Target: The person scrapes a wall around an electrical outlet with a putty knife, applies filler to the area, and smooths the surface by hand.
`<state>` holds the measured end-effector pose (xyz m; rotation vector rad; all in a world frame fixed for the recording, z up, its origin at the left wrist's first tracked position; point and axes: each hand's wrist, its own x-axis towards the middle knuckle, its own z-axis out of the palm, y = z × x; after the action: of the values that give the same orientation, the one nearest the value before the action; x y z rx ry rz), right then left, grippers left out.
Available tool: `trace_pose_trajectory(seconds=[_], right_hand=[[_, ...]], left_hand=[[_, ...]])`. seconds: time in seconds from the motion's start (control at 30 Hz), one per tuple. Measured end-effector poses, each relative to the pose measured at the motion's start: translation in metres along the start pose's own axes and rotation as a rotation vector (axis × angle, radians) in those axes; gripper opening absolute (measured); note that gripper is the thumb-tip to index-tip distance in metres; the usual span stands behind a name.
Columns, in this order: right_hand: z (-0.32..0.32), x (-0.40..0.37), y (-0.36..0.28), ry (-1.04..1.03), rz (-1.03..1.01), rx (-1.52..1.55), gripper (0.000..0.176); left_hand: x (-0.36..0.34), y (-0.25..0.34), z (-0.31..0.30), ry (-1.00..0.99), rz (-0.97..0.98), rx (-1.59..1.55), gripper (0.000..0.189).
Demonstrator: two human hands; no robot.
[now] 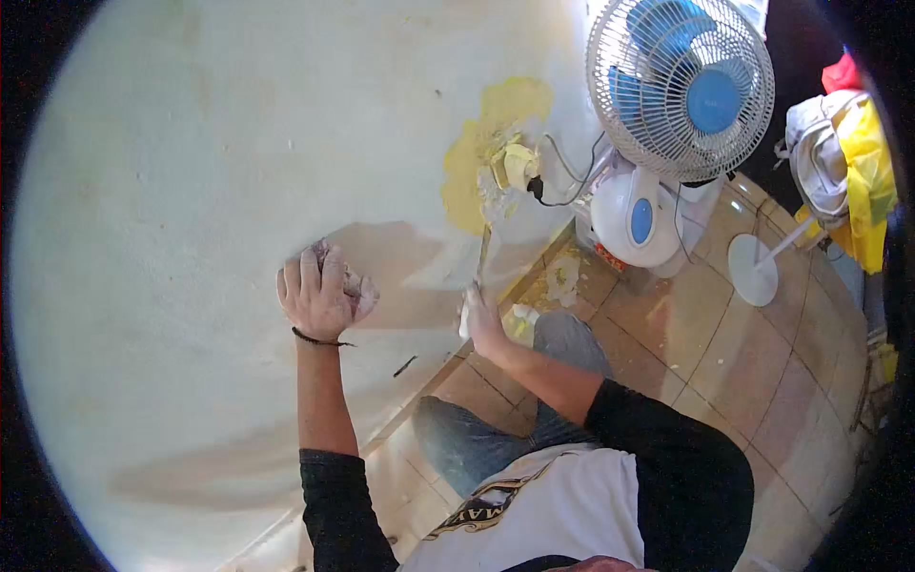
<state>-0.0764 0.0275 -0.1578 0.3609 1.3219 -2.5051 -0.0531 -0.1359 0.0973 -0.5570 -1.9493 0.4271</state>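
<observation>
My left hand (315, 297), dusted with white powder and wearing a dark bracelet, presses against the pale wall (219, 200). Its fingers are closed round a crumpled, whitish-purple rag-like lump (358, 291), partly hidden beneath the palm. Lower and to the right, my right hand (484, 322) grips a thin scraper (484, 253) by its handle. The scraper's far end reaches the lower edge of a rough yellow patch (462, 181) on the wall. In that patch sits a cream socket box (519, 164) with a black plug (536, 188) in it.
A white fan with blue blades (677, 95) stands right of the socket, its cord running to the plug. Tiled floor (658, 334) carries white and yellow splatters. At far right are a white round-based stand (753, 270) and a yellow bag (865, 181). My bent knees (572, 343) are close to the wall.
</observation>
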Motion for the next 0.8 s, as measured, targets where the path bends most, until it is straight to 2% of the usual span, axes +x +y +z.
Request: trace_pose_trajectory(seconds=[0.03,0.1,0.23,0.3,0.47,0.53,0.63,0.67,0.73,0.8], right_hand=[[0.001,0.022,-0.012,0.005,-0.002,0.012,0.034],[-0.004,0.076,-0.026,0.193,0.013,0.147,0.033],[0.014,0.039,-0.053,0.197,0.008,0.15,0.031],[0.019,0.009,-0.044,0.103,0.061,-0.051,0.033],[0.031,0.021,-0.044,0.118,0.075,0.007,0.028],[0.033,0.02,-0.035,0.098,0.022,0.102,0.034],[0.037,0.02,-0.011,0.14,0.032,0.034,0.041],[0.029,0.029,-0.019,0.142,0.033,0.029,0.041],[0.014,0.058,-0.043,0.108,0.059,0.219,0.047],[0.011,0.077,-0.038,0.134,0.012,0.117,0.046]], left_hand=[[0.002,0.0,0.0,0.026,0.01,0.013,0.043],[0.003,0.0,0.003,0.04,0.015,0.015,0.042],[0.004,0.002,-0.002,-0.008,-0.019,0.003,0.041],[0.003,0.0,0.002,0.013,-0.016,0.001,0.041],[-0.003,-0.001,0.003,-0.053,-0.027,-0.02,0.045],[0.002,-0.001,0.002,0.021,0.005,0.008,0.04],[0.003,0.0,0.0,0.001,-0.002,0.021,0.041],[0.003,0.002,0.001,0.0,-0.007,0.019,0.041],[0.002,0.001,0.001,0.007,0.006,0.032,0.042],[0.001,-0.001,0.0,0.008,0.016,0.025,0.043]])
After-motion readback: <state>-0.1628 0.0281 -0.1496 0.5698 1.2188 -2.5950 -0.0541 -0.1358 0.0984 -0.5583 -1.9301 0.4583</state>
